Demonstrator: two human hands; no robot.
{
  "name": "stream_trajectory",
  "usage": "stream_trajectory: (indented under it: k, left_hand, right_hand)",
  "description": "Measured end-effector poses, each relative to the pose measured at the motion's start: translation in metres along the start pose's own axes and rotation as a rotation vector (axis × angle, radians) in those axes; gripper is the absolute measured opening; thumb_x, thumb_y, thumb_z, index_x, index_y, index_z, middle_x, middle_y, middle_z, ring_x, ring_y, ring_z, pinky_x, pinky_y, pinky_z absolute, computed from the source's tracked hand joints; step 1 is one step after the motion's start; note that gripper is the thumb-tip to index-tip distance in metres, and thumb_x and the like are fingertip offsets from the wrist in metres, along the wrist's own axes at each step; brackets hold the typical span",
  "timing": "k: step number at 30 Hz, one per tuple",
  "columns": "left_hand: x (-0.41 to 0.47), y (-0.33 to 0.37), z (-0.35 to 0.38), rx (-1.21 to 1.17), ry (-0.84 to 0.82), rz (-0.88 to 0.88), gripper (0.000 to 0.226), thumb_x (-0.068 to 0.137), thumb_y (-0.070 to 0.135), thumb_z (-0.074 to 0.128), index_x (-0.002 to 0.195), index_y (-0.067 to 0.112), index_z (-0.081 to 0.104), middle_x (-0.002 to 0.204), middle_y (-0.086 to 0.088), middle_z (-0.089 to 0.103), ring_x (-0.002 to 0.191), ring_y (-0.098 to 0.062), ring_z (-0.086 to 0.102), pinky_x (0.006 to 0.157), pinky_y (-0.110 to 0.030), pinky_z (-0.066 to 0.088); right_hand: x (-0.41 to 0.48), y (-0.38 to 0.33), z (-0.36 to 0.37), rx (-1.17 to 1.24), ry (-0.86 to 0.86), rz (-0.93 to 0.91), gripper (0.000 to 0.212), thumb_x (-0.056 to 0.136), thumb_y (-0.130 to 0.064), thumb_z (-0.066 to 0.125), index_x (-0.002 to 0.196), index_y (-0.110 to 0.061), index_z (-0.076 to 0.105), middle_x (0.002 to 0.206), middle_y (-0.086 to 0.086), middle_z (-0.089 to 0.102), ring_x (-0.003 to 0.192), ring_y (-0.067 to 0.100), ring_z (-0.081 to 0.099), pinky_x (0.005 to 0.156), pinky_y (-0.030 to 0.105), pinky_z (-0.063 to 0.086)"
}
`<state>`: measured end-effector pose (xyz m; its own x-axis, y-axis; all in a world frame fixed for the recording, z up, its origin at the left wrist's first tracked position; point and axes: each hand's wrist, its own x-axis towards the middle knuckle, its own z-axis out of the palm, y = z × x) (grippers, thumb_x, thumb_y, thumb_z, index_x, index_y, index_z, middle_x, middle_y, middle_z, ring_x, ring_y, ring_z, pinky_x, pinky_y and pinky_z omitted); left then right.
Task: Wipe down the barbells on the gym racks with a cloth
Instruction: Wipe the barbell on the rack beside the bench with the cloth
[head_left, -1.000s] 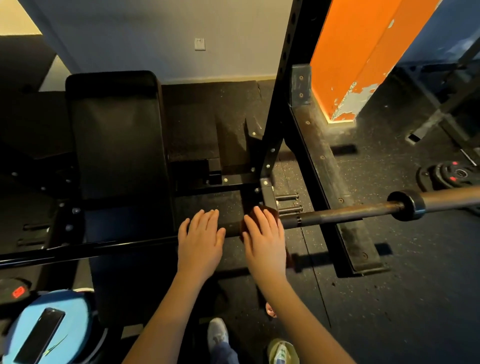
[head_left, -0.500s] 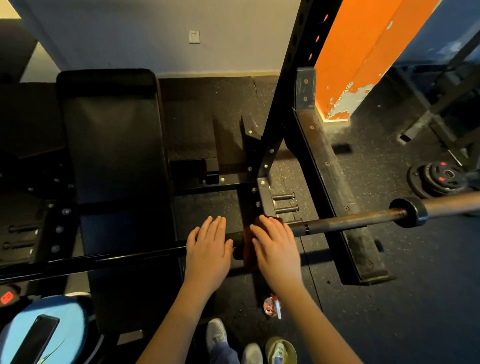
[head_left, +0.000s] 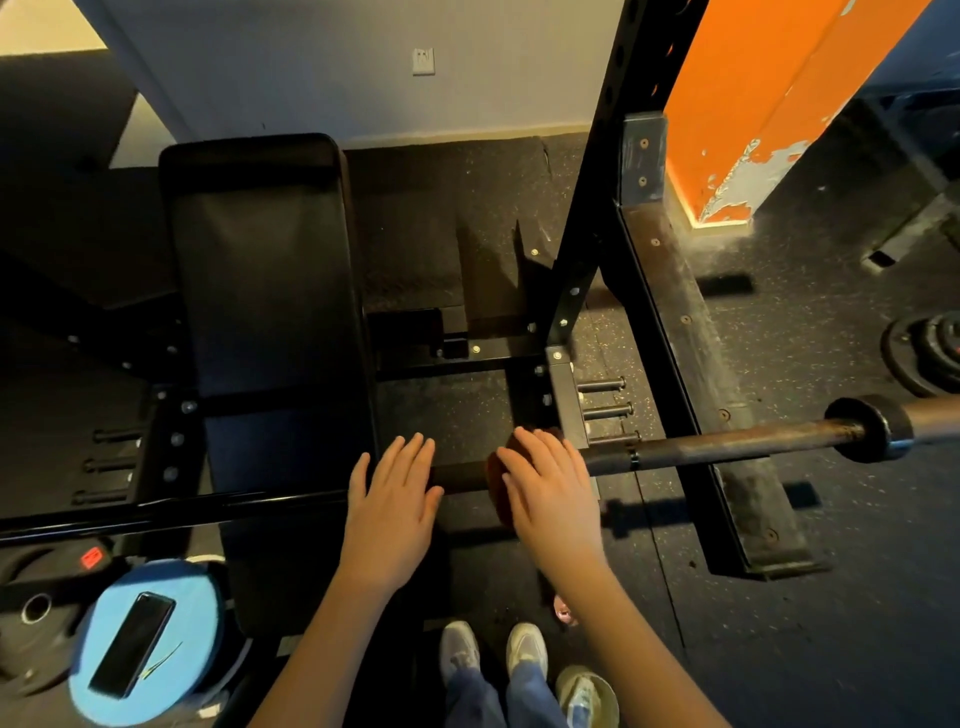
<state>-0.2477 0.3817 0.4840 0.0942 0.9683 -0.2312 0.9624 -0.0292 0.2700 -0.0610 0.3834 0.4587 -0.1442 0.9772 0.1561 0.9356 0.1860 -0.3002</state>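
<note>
A long rusty barbell (head_left: 727, 447) lies across the black rack (head_left: 613, 182), running left to right, with its collar (head_left: 872, 428) at the right. My left hand (head_left: 392, 499) rests flat on the bar, fingers straight. To its right, my right hand (head_left: 550, 488) presses a brown cloth (head_left: 496, 475) onto the bar beside the rack upright, fingers straight over it. The cloth shows only at the hand's left edge and fingertips.
A black padded bench (head_left: 260, 286) stands behind the bar on the left. A blue weight plate (head_left: 104, 613) with a phone (head_left: 132, 644) on it lies at lower left. Black plates (head_left: 930, 353) lie at right, an orange pillar (head_left: 753, 104) behind. My shoes (head_left: 524, 649) are below.
Both hands stay on the bar. The gap between them has widened a little, baring a short stretch of bar. The camera view has shifted slightly.
</note>
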Motion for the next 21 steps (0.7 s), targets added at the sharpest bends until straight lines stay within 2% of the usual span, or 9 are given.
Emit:
stream_trajectory:
  k: [2, 4, 5, 7, 10, 12, 16, 18, 21]
  left_hand:
    - [0.000, -0.002, 0.000, -0.004, 0.001, 0.001, 0.055, 0.103, 0.038, 0.032, 0.153, 0.025, 0.016, 0.161, 0.008, 0.013, 0.148, -0.009, 0.003, 0.116, -0.037, -0.007]
    - [0.000, -0.003, 0.001, -0.016, -0.003, 0.014, 0.055, 0.103, 0.038, 0.031, 0.153, 0.026, 0.013, 0.161, 0.009, 0.010, 0.148, -0.008, 0.001, 0.117, -0.036, -0.008]
    - [0.001, -0.005, 0.000, -0.034, -0.008, 0.025, 0.054, 0.103, 0.037, 0.031, 0.153, 0.026, 0.013, 0.161, 0.010, 0.009, 0.148, -0.007, 0.001, 0.117, -0.036, -0.007]
    - [0.003, -0.010, -0.002, -0.076, -0.028, 0.049, 0.053, 0.104, 0.033, 0.032, 0.153, 0.026, 0.013, 0.161, 0.010, 0.010, 0.147, -0.005, 0.002, 0.118, -0.033, -0.006]
    - [0.006, -0.020, -0.008, -0.123, -0.043, 0.079, 0.052, 0.104, 0.030, 0.034, 0.153, 0.024, 0.018, 0.160, 0.008, 0.016, 0.147, -0.005, 0.008, 0.117, -0.027, -0.001]
    - [0.007, -0.021, -0.011, -0.113, -0.035, 0.096, 0.051, 0.104, 0.032, 0.033, 0.153, 0.023, 0.020, 0.160, 0.008, 0.018, 0.147, -0.006, 0.010, 0.116, -0.025, -0.001]
    - [0.006, -0.015, -0.007, -0.089, -0.004, 0.063, 0.054, 0.103, 0.040, 0.034, 0.153, 0.023, 0.021, 0.159, 0.008, 0.019, 0.147, -0.008, 0.011, 0.119, -0.029, 0.002]
    - [0.005, -0.012, -0.003, -0.063, 0.040, 0.036, 0.056, 0.101, 0.043, 0.037, 0.152, 0.022, 0.024, 0.158, 0.006, 0.023, 0.147, -0.010, 0.014, 0.117, -0.029, 0.001]
    - [0.004, -0.011, 0.002, -0.036, 0.072, 0.022, 0.056, 0.101, 0.044, 0.038, 0.151, 0.022, 0.026, 0.158, 0.006, 0.025, 0.146, -0.011, 0.016, 0.115, -0.028, -0.001]
  right_hand:
    - [-0.002, 0.009, -0.003, 0.014, 0.021, 0.110, 0.029, 0.089, -0.023, 0.062, 0.117, -0.019, 0.068, 0.133, 0.005, 0.059, 0.129, 0.025, 0.049, 0.112, 0.042, 0.024]
    - [-0.001, -0.007, 0.001, 0.056, 0.073, 0.268, 0.027, 0.086, -0.017, 0.068, 0.113, -0.018, 0.070, 0.132, 0.006, 0.060, 0.130, 0.028, 0.048, 0.112, 0.045, 0.023]
    - [0.000, -0.021, 0.005, 0.079, 0.081, 0.286, 0.027, 0.085, -0.017, 0.068, 0.112, -0.018, 0.070, 0.132, 0.006, 0.060, 0.130, 0.028, 0.048, 0.112, 0.047, 0.023]
    - [0.002, -0.042, 0.012, 0.119, 0.063, 0.167, 0.027, 0.086, -0.020, 0.063, 0.112, -0.019, 0.070, 0.133, 0.004, 0.060, 0.131, 0.026, 0.048, 0.112, 0.047, 0.023]
    - [0.004, -0.027, 0.007, 0.102, -0.004, 0.007, 0.031, 0.089, -0.025, 0.055, 0.117, -0.021, 0.068, 0.135, 0.003, 0.058, 0.131, 0.024, 0.047, 0.113, 0.044, 0.023]
    - [0.001, -0.005, 0.003, 0.080, 0.027, 0.035, 0.029, 0.089, -0.022, 0.059, 0.117, -0.020, 0.068, 0.136, 0.004, 0.058, 0.133, 0.024, 0.045, 0.114, 0.044, 0.023]
    - [-0.004, -0.021, 0.008, 0.111, 0.134, 0.292, 0.030, 0.084, -0.014, 0.066, 0.114, -0.017, 0.069, 0.137, 0.008, 0.057, 0.134, 0.030, 0.043, 0.113, 0.051, 0.022]
    - [-0.002, -0.042, 0.013, 0.136, 0.108, 0.201, 0.030, 0.084, -0.018, 0.061, 0.113, -0.018, 0.070, 0.136, 0.006, 0.058, 0.132, 0.029, 0.046, 0.112, 0.051, 0.024]
    - [0.003, -0.027, 0.010, 0.111, 0.042, 0.020, 0.029, 0.088, -0.024, 0.057, 0.113, -0.020, 0.070, 0.135, 0.005, 0.058, 0.131, 0.027, 0.047, 0.113, 0.047, 0.026]
